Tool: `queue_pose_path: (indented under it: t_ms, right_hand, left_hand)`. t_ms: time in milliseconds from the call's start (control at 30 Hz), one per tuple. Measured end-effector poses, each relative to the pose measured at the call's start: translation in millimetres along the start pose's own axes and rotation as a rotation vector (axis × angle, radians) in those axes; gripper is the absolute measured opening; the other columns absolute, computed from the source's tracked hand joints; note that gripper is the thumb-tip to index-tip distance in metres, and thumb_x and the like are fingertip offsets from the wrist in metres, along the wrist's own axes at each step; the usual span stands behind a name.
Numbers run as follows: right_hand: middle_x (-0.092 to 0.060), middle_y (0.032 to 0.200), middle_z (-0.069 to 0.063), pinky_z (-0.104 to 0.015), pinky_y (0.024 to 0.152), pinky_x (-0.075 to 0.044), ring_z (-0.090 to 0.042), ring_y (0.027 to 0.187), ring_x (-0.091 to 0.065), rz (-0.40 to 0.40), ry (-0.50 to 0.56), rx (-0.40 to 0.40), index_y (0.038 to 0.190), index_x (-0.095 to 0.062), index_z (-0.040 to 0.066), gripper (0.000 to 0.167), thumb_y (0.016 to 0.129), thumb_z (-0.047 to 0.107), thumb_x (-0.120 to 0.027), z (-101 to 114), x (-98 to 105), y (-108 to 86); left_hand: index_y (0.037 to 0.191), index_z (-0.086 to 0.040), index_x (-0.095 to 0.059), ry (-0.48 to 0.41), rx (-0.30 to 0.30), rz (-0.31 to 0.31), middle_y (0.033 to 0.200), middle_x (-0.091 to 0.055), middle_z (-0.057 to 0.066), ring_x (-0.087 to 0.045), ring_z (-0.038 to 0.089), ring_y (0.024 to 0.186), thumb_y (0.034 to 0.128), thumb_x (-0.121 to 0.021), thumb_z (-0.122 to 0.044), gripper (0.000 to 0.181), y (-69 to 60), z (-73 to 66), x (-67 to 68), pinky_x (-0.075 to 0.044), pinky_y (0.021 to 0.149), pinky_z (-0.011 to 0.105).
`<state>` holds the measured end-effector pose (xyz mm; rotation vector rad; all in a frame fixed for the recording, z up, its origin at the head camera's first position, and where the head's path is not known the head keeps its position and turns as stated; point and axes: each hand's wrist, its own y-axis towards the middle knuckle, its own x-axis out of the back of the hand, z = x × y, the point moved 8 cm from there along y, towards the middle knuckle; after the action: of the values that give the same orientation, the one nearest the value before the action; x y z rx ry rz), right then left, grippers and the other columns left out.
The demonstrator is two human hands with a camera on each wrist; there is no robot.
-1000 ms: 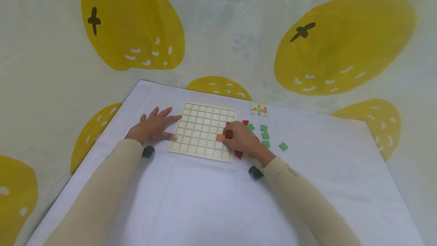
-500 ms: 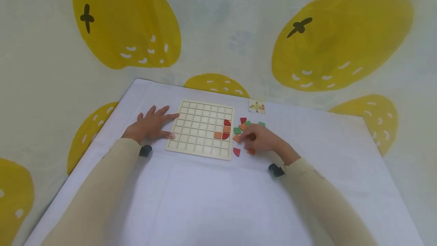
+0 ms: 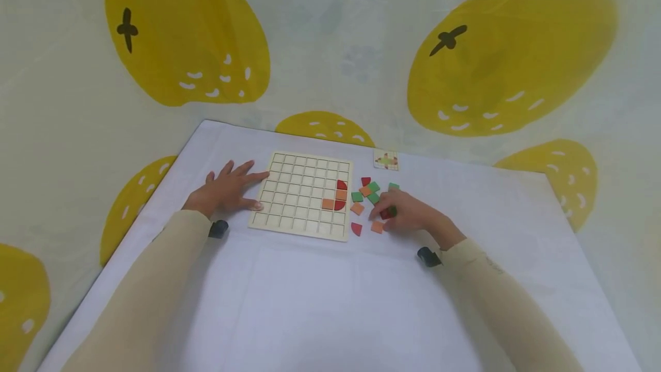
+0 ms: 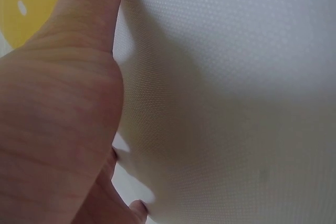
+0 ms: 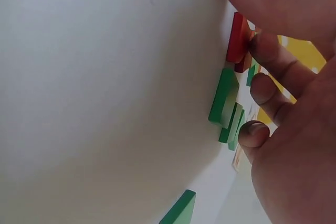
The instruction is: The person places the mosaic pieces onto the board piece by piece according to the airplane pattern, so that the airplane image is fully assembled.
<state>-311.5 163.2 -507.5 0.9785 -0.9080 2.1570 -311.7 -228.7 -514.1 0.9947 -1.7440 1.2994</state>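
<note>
Cloth (image 3: 335, 45) printed with large yellow fruit is seen behind and beside a white-covered table (image 3: 299, 303). Two pale sleeves (image 3: 139, 280) are extended over it from the near side. A square, cream-coloured board (image 3: 294, 188), ruled into a grid, is laid flat towards the far side. At its left, the left hand (image 3: 227, 191) is rested on the table, its fingers straight and spread apart; the board's left edge is met by index finger and thumb. The right hand (image 3: 408, 211) is held low over loose tiles (image 3: 357, 209) to the right of the board, its fingers bent and parted from the thumb, with nothing seen clamped between them. A small patterned card (image 3: 386, 159) is placed beyond the tiles, at the far edge. On the board's right side, two red pieces (image 3: 341, 185) with rounded edges are set with an orange square (image 3: 341, 194) between them; a second orange square is fitted left of the lower red piece. In the right wrist view, a red tile (image 5: 237, 38) is shown just beside a fingertip; whether it is touched cannot be told.
</note>
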Motion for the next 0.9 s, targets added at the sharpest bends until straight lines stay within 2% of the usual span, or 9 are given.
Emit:
queue_pose_path:
  t_ms: [333, 533, 667, 900]
  right_hand:
    - [-0.062, 0.097, 0.006, -0.031, 0.083, -0.051, -0.018, 0.108, -0.050, -0.058, -0.050, 0.032, 0.104, -0.079, 0.032, 0.019, 0.089, 0.021, -0.084, 1.6, -1.8, -4.8]
    - [-0.065, 0.100, 0.007, -0.032, 0.087, -0.053, -0.016, 0.107, -0.052, -0.099, -0.072, 0.032, 0.106, -0.079, 0.027, 0.018, 0.090, 0.021, -0.083, 7.6, -2.2, -10.6]
    - [-0.064, 0.102, 0.005, -0.034, 0.089, -0.055, -0.017, 0.107, -0.053, -0.123, -0.066, 0.018, 0.107, -0.078, 0.024, 0.017, 0.091, 0.021, -0.082, 10.9, -3.0, -13.8]
    - [-0.061, 0.094, 0.004, -0.030, 0.082, -0.052, -0.016, 0.100, -0.054, -0.157, -0.031, 0.016, 0.110, -0.077, 0.021, 0.019, 0.091, 0.024, -0.082, 11.2, -4.1, -13.8]
  left_hand:
    - [0.163, -0.048, -0.024, -0.007, -0.015, 0.002, 0.179, -0.002, 0.007, 0.005, 0.054, 0.160, 0.0856, -0.070, -0.070, 0.093, 0.6, -5.2, 2.2, -0.004, 0.118, 0.084]
    - [0.163, -0.049, -0.022, 0.015, -0.024, -0.002, 0.179, -0.001, 0.007, 0.003, 0.055, 0.159, 0.0852, -0.069, -0.072, 0.094, 2.0, -2.6, 2.1, -0.007, 0.117, 0.085]
    - [0.164, -0.048, -0.023, 0.001, -0.018, 0.006, 0.179, -0.001, 0.007, 0.004, 0.055, 0.159, 0.0846, -0.070, -0.072, 0.095, 2.2, -0.5, 0.4, -0.006, 0.117, 0.086]
    - [0.164, -0.047, -0.023, -0.017, -0.007, 0.019, 0.179, 0.001, 0.007, 0.006, 0.055, 0.159, 0.0851, -0.071, -0.069, 0.095, -0.2, -0.2, -0.4, -0.005, 0.117, 0.086]
